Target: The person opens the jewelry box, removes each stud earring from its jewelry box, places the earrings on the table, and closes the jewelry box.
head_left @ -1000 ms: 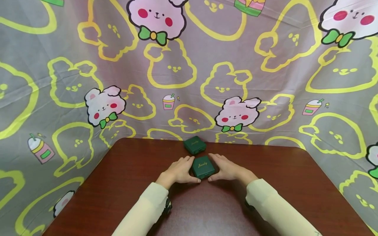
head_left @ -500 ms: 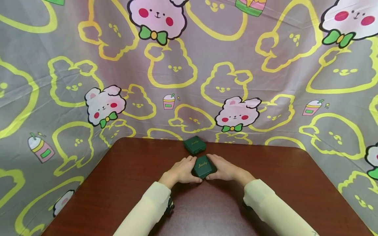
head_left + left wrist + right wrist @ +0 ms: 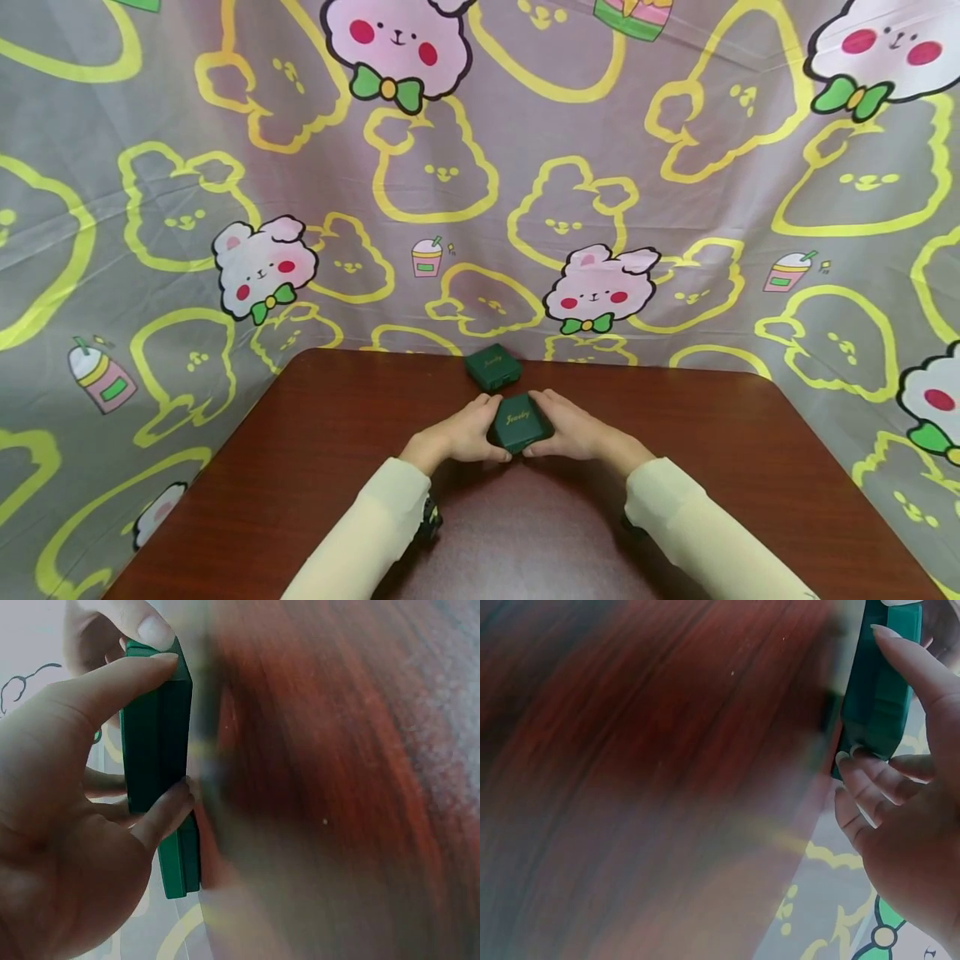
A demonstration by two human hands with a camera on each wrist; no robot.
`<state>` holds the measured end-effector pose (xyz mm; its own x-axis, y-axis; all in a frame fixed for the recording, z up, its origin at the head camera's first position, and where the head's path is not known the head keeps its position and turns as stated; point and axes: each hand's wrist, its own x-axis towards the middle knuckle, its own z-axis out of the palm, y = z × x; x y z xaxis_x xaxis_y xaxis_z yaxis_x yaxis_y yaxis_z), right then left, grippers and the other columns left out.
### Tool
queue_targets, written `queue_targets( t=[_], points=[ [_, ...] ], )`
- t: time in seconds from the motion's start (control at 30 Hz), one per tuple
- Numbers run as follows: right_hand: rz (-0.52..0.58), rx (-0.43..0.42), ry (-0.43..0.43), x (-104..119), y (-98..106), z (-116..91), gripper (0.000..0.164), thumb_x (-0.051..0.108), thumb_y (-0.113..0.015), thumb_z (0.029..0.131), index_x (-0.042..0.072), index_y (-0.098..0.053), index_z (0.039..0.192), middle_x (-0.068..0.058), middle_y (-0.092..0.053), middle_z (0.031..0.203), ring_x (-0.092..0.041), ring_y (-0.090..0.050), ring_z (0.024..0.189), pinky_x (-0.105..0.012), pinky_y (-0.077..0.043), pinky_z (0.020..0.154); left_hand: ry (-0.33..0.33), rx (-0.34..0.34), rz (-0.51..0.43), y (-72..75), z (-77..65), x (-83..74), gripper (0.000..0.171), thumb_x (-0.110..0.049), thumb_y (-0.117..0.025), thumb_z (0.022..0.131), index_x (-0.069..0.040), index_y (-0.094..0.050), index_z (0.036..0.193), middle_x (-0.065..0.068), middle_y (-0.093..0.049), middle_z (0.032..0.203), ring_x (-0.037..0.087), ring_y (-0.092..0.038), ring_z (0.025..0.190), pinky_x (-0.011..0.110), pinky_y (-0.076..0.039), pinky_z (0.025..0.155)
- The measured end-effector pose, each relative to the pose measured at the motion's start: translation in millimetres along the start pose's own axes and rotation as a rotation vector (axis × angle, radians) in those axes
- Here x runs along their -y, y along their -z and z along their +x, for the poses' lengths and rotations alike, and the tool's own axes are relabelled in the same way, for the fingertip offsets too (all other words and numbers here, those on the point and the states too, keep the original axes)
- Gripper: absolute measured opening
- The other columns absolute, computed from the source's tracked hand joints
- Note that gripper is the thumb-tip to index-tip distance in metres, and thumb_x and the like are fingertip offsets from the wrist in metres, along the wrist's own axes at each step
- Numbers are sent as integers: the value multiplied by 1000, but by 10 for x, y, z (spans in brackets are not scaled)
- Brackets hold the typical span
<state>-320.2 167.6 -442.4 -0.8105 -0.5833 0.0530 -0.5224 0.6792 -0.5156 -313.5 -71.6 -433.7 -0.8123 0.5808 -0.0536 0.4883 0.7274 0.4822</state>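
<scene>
Between my two hands is a green square jewelry box (image 3: 519, 423) with gold lettering on its lid. My left hand (image 3: 471, 433) grips its left side, thumb at the near edge and fingers along the side. From the other side my right hand (image 3: 573, 432) holds it the same way. The left wrist view shows the closed box (image 3: 154, 742) side-on, with both thumbs on its front face. In the right wrist view, fingertips (image 3: 862, 780) reach under one end of the box (image 3: 885, 697). A narrow gap seems to separate it from the tabletop.
A second green jewelry box (image 3: 492, 367), closed, sits just behind on the brown wooden table (image 3: 337, 467), near its far edge. A grey cartoon-print cloth (image 3: 465, 167) hangs behind the table and along both sides.
Both hands have closed in from beside the front box and now grip it. It appears slightly raised and turned a little. The rear box stays in place.
</scene>
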Motion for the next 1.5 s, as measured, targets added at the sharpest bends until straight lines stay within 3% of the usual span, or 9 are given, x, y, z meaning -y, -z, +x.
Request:
queue_targets(
  t=[0.2,0.53,0.97,1.17,1.5],
  points=[
    [10,-29,28,-11,27,-69,95,46,-85,81,1,-39,151,-9,-52,132,-21,-53,113,-45,-47,98,-17,8,-33,24,-15,9,93,-38,-85,82,-5,-35,153,8,-47,136,19,-50,121,37,-44,104],
    [0,-44,28,-19,71,-201,97,50,-86,79,0,-40,149,-9,-54,133,-22,-53,116,-48,-46,101,-63,26,-38,19,-34,-27,99,-36,-87,81,-2,-32,155,9,-47,142,20,-48,128,37,-40,110],
    [36,-30,29,-48,116,-292,98,50,-89,75,1,-43,147,0,-58,117,-16,-56,107,-45,-48,95,-110,57,-34,32,-60,-52,97,-31,-87,79,-8,-32,156,4,-47,143,16,-47,129,35,-39,110],
    [-6,-63,1,-31,123,-348,92,55,-90,71,9,-49,140,5,-58,113,-13,-56,103,-41,-50,90,-102,66,-41,13,-73,-71,98,-31,-88,79,-11,-31,157,2,-46,142,15,-46,128,34,-39,109],
    [-89,-99,-37,35,118,-480,92,57,-91,66,8,-54,134,4,-61,111,-16,-59,99,-42,-51,86,-121,54,-62,-17,-109,-150,95,-30,-90,78,-10,-35,154,4,-49,141,17,-48,128,36,-39,110]
  ],
)
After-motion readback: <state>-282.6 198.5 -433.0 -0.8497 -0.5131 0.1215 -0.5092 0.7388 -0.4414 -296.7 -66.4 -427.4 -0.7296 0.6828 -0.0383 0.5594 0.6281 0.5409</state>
